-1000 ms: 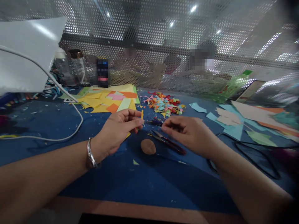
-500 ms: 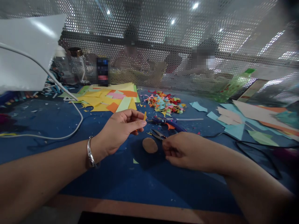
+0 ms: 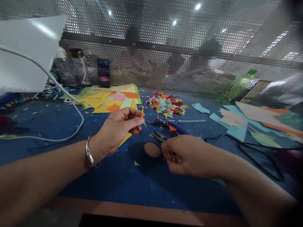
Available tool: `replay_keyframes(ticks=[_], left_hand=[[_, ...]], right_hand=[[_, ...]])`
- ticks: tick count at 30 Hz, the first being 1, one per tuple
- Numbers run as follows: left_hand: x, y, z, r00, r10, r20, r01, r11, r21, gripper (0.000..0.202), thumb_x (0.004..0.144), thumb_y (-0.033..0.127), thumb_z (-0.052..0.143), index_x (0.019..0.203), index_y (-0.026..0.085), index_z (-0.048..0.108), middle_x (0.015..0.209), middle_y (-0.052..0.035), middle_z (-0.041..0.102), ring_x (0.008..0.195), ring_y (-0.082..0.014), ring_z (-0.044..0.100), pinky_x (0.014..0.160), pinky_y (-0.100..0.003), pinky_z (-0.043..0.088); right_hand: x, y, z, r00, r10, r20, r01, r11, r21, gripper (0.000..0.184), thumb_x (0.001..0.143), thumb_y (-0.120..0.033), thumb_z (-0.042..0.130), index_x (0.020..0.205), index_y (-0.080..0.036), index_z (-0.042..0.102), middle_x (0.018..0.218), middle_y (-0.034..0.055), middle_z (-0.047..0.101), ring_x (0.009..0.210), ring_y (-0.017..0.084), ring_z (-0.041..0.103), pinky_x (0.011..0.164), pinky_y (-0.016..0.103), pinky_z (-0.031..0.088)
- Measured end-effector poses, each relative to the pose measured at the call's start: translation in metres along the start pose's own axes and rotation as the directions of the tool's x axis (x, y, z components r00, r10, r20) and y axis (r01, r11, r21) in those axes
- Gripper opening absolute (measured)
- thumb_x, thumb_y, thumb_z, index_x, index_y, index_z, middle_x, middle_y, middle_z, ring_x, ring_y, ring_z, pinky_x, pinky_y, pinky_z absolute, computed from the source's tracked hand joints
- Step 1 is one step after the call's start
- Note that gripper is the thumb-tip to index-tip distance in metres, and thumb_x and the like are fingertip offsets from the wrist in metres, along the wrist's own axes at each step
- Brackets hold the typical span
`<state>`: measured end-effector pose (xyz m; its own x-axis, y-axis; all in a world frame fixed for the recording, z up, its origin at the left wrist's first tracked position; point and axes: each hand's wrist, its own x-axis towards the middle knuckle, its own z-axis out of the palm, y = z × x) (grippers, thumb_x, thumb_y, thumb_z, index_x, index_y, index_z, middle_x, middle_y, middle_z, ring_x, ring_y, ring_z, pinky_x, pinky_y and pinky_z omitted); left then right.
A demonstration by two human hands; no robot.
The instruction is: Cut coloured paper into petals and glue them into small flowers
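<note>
My left hand [image 3: 124,126] has its thumb and forefinger pinched on yellow paper [image 3: 142,113], whose thin edge shows above the fingertips. A yellow edge also shows below the palm; I cannot tell if it is the same piece. My right hand [image 3: 182,154] is closed round the handles of small scissors [image 3: 159,135]; the blades stick out toward the left, slightly parted. A brown oval piece [image 3: 152,149] lies just left of my right fingers; whether they touch it I cannot tell. A small pale green scrap [image 3: 136,163] rests on the blue tabletop [image 3: 118,186].
Yellow and orange paper sheets [image 3: 99,102] lie behind my left hand, a heap of coloured scraps [image 3: 165,104] at the back middle. A blue-handled tool [image 3: 177,126] is beyond the scissors. Blue and pale papers [image 3: 236,126] and a black cable [image 3: 258,154] are right; a white cable [image 3: 81,119] left.
My left hand has shifted slightly left with the yellow paper, and a yellow edge now shows below its palm. My right hand and the scissors have moved a little left.
</note>
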<state>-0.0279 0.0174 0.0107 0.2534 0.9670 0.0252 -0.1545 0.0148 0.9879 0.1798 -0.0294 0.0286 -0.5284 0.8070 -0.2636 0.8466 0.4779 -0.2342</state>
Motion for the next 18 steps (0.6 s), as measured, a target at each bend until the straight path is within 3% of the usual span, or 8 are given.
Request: replay_keyframes(ticks=[11, 18], left_hand=[[0.0017, -0.0005, -0.0013, 1.0, -0.009, -0.013, 0.009, 1.0, 0.009, 0.016, 0.075, 0.017, 0.074, 0.086, 0.014, 0.062, 0.069, 0.0035, 0.059, 0.056, -0.0054, 0.055, 0.051, -0.018, 0.042], [-0.0047, -0.0007, 0.0012, 0.982, -0.168, 0.092, 0.161, 0.984, 0.076, 0.02, 0.075, 0.016, 0.073, 0.092, 0.013, 0.063, 0.07, 0.0028, 0.061, 0.059, -0.0065, 0.055, 0.053, -0.018, 0.04]], right_hand=[[-0.0062, 0.0062, -0.0083, 0.995, -0.09, 0.047, 0.062, 0.903, 0.425, 0.007, 0.07, -0.014, 0.053, 0.071, -0.02, 0.051, 0.061, -0.0058, 0.047, 0.056, 0.009, 0.043, 0.05, 0.02, 0.034], [-0.002, 0.0072, -0.0097, 0.97, 0.012, -0.244, 0.113, 0.863, 0.493, 0.009, 0.071, -0.018, 0.053, 0.078, -0.019, 0.059, 0.069, -0.0011, 0.058, 0.059, 0.011, 0.049, 0.054, 0.023, 0.04]])
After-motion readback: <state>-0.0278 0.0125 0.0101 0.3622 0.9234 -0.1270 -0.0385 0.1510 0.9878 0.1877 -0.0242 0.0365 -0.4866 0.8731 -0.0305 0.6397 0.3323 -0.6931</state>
